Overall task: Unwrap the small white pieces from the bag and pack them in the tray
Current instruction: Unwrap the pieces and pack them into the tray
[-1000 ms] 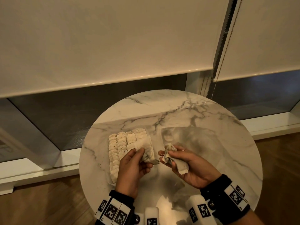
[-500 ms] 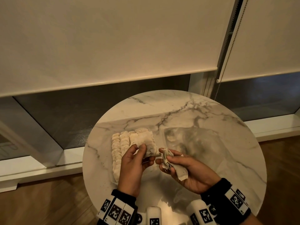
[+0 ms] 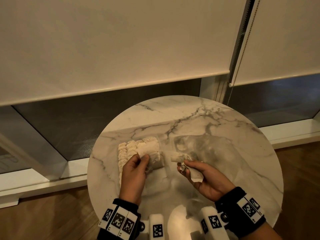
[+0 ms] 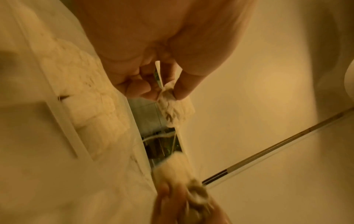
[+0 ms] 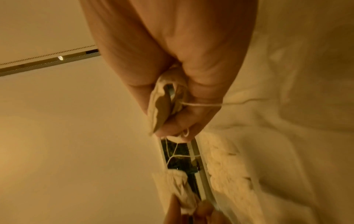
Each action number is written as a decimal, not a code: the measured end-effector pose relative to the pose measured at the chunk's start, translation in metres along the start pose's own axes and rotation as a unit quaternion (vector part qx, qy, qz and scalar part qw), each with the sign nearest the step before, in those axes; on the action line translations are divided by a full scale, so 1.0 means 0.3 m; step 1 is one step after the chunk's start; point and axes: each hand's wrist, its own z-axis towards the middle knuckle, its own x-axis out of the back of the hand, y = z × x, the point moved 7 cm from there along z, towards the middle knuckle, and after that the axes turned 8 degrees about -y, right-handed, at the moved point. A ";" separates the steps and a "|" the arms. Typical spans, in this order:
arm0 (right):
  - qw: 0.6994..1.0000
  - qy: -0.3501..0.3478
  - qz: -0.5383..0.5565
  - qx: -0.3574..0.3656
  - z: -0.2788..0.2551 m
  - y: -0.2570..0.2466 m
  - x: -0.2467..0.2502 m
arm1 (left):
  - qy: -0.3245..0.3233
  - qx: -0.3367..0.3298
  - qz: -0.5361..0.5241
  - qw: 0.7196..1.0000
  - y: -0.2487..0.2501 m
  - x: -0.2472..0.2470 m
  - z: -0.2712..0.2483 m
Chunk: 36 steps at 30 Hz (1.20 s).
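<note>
Rows of small white pieces point(image 3: 127, 151) lie packed in a clear tray point(image 4: 63, 121) on the left of the round marble table point(image 3: 225, 170). My left hand point(image 3: 144, 157) pinches a flat white piece point(image 3: 149, 148) over the tray's right side; the left wrist view shows it crumpled between thumb and fingers point(image 4: 170, 103). My right hand point(image 3: 182, 166) grips a crumpled white wrapper point(image 3: 195, 175), and a small white roll point(image 3: 176, 156) juts from its fingertips. A thin thread point(image 5: 201, 104) runs from the right hand. The clear bag point(image 3: 199, 144) lies flat beyond it.
Roller blinds point(image 3: 121, 49) and a dark window fill the wall behind the table. A bead chain point(image 3: 242, 49) hangs at the back right. Wood floor point(image 3: 43, 219) surrounds the table, whose near edge is by my wrists.
The hands have drawn apart: the right hand moved right with its wrapper, while the left hand stayed over the tray with its white piece.
</note>
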 end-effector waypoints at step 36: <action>0.997 0.046 0.030 0.056 0.007 -0.077 0.162 | -0.040 0.093 0.562 0.821 -0.029 -0.092 0.248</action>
